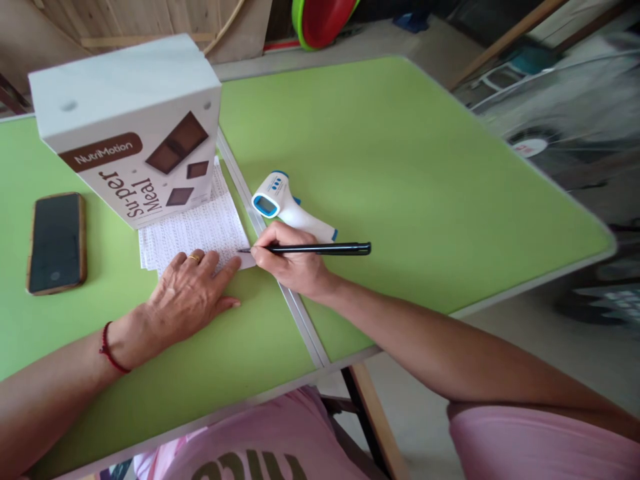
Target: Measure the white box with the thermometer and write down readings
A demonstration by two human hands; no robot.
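My right hand (293, 260) is closed around a black pen (330, 249), whose tip meets the lower right part of a sheet of paper (200, 233) covered in rows of small marks. Spread flat, my left hand (193, 290) presses on the paper's lower edge and the table. A tall white box (125, 127) printed "NutriMotion Su-per Meal" stands on the upper part of the paper and hides some of it. Just beyond my right hand lies a white and blue infrared thermometer (287, 205).
A phone (57, 243) in a brown case lies at the left on the green table (400, 167). A metal seam (300, 320) crosses the tabletop. Past the right edge stands a fan (540, 140); a green and red basin (323, 23) is behind the table.
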